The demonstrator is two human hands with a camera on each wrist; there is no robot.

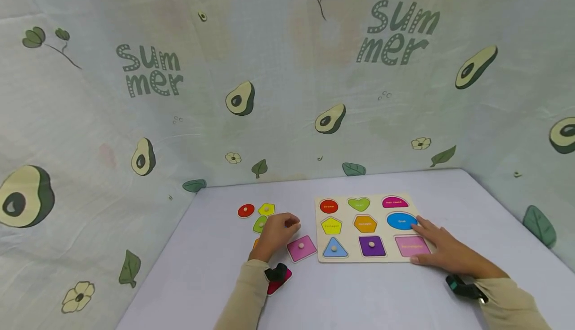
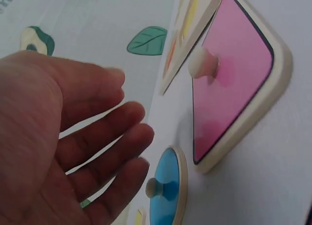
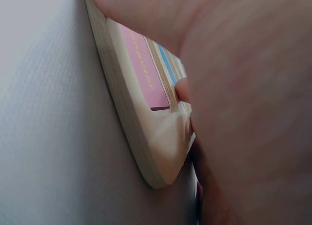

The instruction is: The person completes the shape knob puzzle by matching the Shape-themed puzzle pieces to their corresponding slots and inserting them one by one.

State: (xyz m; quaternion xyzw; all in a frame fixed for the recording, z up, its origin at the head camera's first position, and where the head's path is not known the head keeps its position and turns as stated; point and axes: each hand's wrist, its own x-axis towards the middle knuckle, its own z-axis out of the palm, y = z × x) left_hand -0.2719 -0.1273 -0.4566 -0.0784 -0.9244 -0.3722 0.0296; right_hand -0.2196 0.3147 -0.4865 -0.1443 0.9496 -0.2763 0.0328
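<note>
My left hand (image 1: pixel 275 235) hovers just left of a pink rectangular puzzle piece (image 1: pixel 308 252), its fingers loosely bent and nothing between them. In the left wrist view the pink piece (image 2: pixel 243 64) shows a round wooden knob, and a blue oval piece (image 2: pixel 168 178) lies below the fingertips. On the wooden shape board (image 1: pixel 353 248), a blue triangle (image 1: pixel 330 253) and a purple square (image 1: pixel 379 252) with knobs sit in the front row. The right hand (image 1: pixel 449 255) rests with spread fingers on the board's right edge, beside the pink rectangular recess (image 3: pixel 146 73).
Left of the board lie a red circle (image 1: pixel 242 211), a yellow pentagon (image 1: pixel 264 211) and a green piece (image 1: pixel 258 225). An orange piece (image 1: pixel 255 243) is mostly covered by the left hand. A dark pink piece (image 1: pixel 280 282) lies partly under the left wrist. Printed cloth (image 1: pixel 287 70) hangs behind the white table (image 1: pixel 359 295).
</note>
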